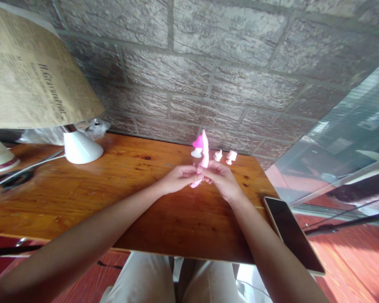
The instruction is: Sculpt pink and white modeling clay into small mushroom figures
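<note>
A long, pale pink piece (205, 147), slightly curved and tapering to a point at the top, stands nearly upright between my hands. It looks soft, like modelling clay, but its exact kind is unclear. My left hand (180, 178) pinches its lower part from the left. From the other side my right hand (222, 176) grips it too, thumb across the front and fingers partly hidden. Just behind it is a small mushroom-shaped figure with a bright pink cap (198, 142) and white base (196, 152). Two small pale pink figures, one curled (218, 155) and one blocky (231, 157), stand to the right.
On the wooden table (139, 168), a lamp with white base (82, 147) and newsprint shade (44, 71) stands left. Near it are a paper cup (0, 155), black-handled scissors (12, 180) and clear plastic (96, 127). A dark-screened tablet (292, 231) overhangs the right edge. Behind rises a brick-patterned wall (189, 67).
</note>
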A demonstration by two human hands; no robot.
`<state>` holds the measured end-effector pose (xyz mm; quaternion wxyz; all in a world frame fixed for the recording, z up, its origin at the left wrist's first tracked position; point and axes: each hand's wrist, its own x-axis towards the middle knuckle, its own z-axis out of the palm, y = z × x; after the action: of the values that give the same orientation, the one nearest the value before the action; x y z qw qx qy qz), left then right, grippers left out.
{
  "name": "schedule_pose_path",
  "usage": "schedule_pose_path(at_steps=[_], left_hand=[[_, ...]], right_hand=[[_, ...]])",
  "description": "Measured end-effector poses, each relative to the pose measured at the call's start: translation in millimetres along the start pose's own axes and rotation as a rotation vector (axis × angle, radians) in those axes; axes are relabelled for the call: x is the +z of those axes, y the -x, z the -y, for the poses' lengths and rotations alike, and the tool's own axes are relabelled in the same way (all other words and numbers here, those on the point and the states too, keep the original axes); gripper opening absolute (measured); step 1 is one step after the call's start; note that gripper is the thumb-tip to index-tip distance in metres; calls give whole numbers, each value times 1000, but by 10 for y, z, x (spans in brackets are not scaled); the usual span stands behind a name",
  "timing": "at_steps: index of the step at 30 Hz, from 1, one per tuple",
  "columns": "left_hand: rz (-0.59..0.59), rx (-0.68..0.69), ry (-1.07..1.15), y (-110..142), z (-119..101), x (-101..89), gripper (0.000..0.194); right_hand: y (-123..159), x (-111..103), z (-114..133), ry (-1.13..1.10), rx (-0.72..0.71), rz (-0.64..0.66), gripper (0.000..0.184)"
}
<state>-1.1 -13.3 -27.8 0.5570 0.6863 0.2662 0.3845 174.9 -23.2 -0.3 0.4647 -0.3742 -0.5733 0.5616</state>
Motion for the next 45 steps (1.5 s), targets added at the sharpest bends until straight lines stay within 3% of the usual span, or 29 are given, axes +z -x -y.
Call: schedule_pose_path(at_steps=[19,33,45], left_hand=[[-10,0,56,0,-30,-13,31],[-4,-11,35,5,-10,-37,37],[57,-73,97,25,-36,-47,34]], right_hand=[[14,16,-4,-87,23,31,37],[16,16,-9,-68,49,39,40],[11,12,26,-72,-18,54,35]])
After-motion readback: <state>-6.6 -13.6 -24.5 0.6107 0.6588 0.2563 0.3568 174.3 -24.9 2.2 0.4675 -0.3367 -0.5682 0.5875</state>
